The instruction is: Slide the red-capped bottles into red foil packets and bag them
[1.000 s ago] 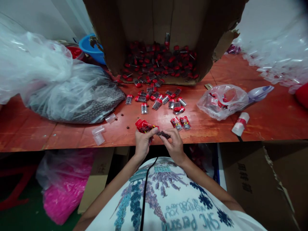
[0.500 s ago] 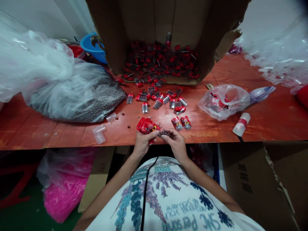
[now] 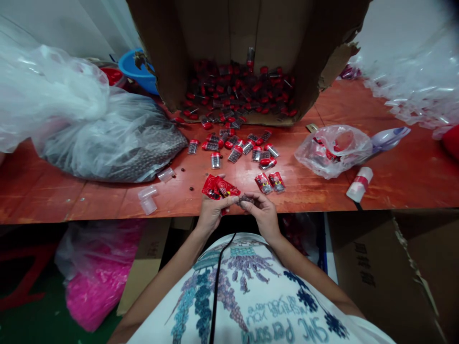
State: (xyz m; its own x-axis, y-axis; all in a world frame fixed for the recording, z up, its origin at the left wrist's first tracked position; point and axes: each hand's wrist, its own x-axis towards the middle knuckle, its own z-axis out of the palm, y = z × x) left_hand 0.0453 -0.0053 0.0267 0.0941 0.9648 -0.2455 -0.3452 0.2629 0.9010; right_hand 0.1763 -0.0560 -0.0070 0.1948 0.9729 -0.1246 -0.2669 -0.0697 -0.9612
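While the left hand pinches red packets and the right hand grips a small dark thing, the packets seem light, slippery, best edge-held.

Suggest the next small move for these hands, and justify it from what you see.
Probably bring the small dark item to one of the red printed pieces and try fitting them together: the left hand holds those pieces, the right hand pinches the item close beside them, and two red-printed packs lie just ahead.
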